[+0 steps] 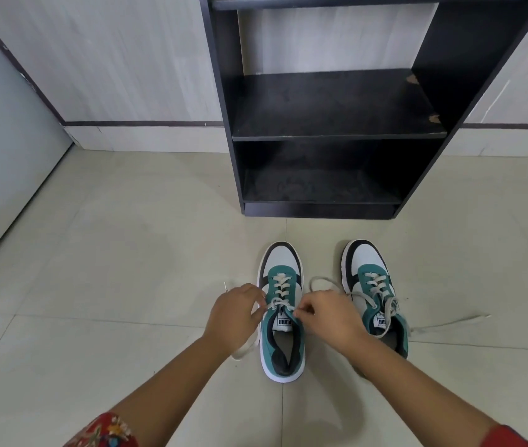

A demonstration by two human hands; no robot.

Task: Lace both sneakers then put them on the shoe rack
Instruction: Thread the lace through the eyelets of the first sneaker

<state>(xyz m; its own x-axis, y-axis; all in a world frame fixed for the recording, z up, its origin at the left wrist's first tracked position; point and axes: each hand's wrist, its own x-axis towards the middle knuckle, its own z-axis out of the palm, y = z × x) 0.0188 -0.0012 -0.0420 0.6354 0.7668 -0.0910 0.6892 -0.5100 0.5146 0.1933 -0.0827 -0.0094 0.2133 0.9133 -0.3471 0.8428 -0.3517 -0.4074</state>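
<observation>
Two teal, white and black sneakers stand side by side on the tiled floor, toes pointing at the rack. The left sneaker (280,262) has its grey lace crossed over the tongue. My left hand (235,312) pinches one end of that lace on the shoe's left side, and my right hand (329,314) pinches the other end on its right. Loose lace trails out below my left wrist. The right sneaker (367,262) is partly behind my right hand, with its lace (443,324) untied and spread over the floor to the right.
A black shoe rack (337,137) with bare shelves stands on the floor just beyond the sneakers, against a pale wood-grain wall. A grey door (1,140) is at the left. Light floor tiles (127,253) surround the shoes.
</observation>
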